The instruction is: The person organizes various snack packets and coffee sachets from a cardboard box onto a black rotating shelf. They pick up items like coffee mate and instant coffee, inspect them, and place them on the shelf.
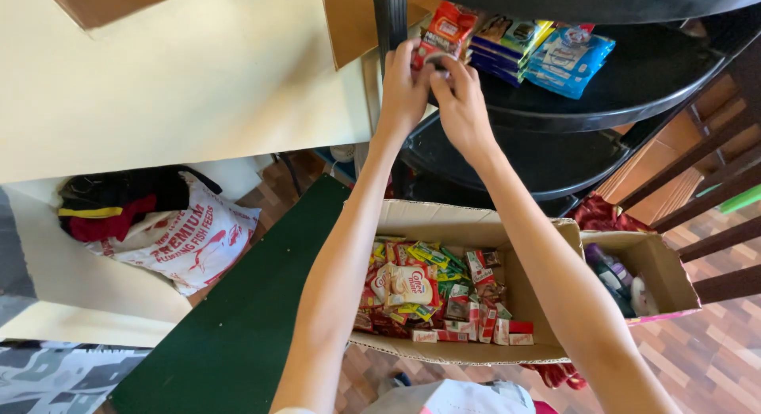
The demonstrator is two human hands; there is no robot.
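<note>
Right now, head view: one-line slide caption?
Both hands, left and right, place red sachets on a black shelf above an open cardboard box of sachets.

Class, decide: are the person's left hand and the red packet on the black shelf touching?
Touching. The head view shows the left hand with its fingers wrapped over the red packet's lower edge.

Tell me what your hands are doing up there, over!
Left hand and right hand both gripping red packets on black shelf. Blue packets alongside. Nothing blocking.
</note>
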